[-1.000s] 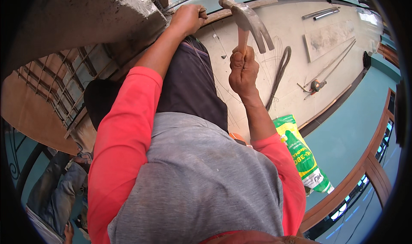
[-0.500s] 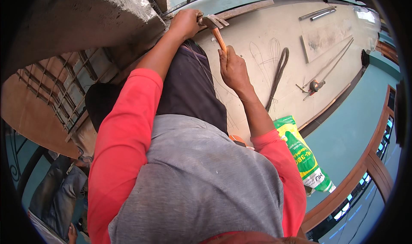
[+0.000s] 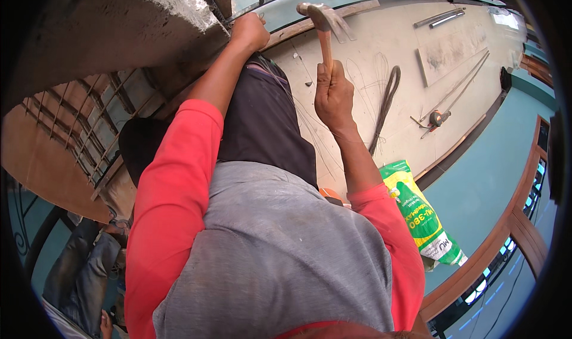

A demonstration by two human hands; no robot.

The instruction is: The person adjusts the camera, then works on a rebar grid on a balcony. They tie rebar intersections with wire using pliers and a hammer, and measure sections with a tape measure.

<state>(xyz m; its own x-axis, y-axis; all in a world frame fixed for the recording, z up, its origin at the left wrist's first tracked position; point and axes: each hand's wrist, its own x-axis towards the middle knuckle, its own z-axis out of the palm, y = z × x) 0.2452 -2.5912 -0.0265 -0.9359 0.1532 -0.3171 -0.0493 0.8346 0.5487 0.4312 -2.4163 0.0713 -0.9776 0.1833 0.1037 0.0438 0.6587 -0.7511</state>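
My right hand (image 3: 335, 97) is wrapped round the wooden handle of a claw hammer (image 3: 325, 41), its metal head up and the claw pointing right. To its left, my left hand (image 3: 250, 32) is closed beside the rough edge of a concrete block (image 3: 149, 17). What its fingers grip is hidden, though a thin dark bar shows just beyond them. A long wooden strip (image 3: 322, 23) runs along the floor's far edge, behind the hammer. My dark-trousered leg (image 3: 262, 118) lies between my two arms.
On the pale floor at right lie a coil of wire (image 3: 386, 103), a tape measure (image 3: 438, 119), a flat board (image 3: 450, 56) and metal bars (image 3: 440, 18). A green and yellow bag (image 3: 420, 214) rests near my right elbow. A steel grid (image 3: 80, 124) and another person's legs (image 3: 80, 273) are at left.
The hammer has swung up and right, away from my left hand, with my right hand moving right. My left hand has shifted slightly left, toward the concrete.
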